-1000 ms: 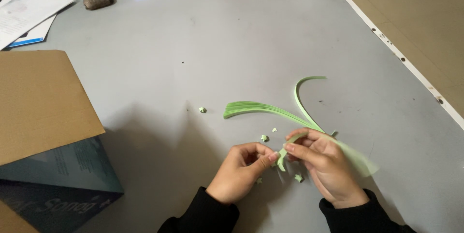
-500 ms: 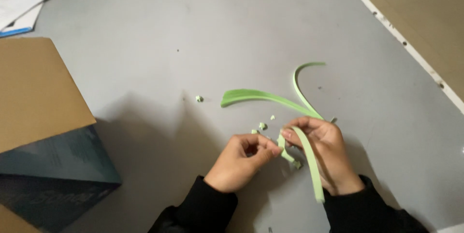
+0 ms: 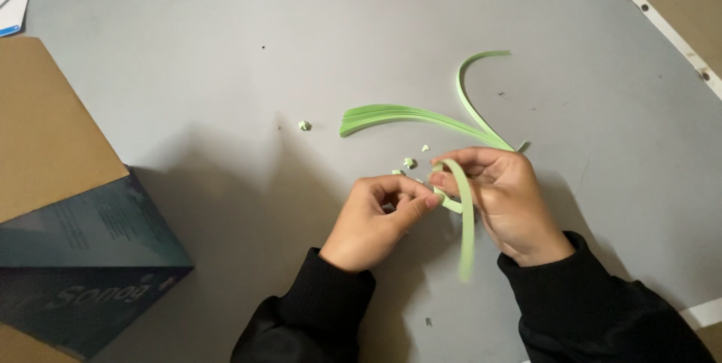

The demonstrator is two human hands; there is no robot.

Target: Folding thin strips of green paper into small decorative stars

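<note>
where both hands pinch it, green paper strip (image 3: 465, 216) lengthwise toward the person

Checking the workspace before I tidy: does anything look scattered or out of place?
Yes. Small green paper bits lie loose on the grey table just above the hands, and one more sits apart to the left. The bundle of green strips fans out untidily beside them.

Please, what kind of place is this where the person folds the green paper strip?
Probably a craft table at home or in a workshop. The grey table holds a bunch of green paper strips, small folded green pieces and a cardboard box. Both hands work on one strip.
</note>
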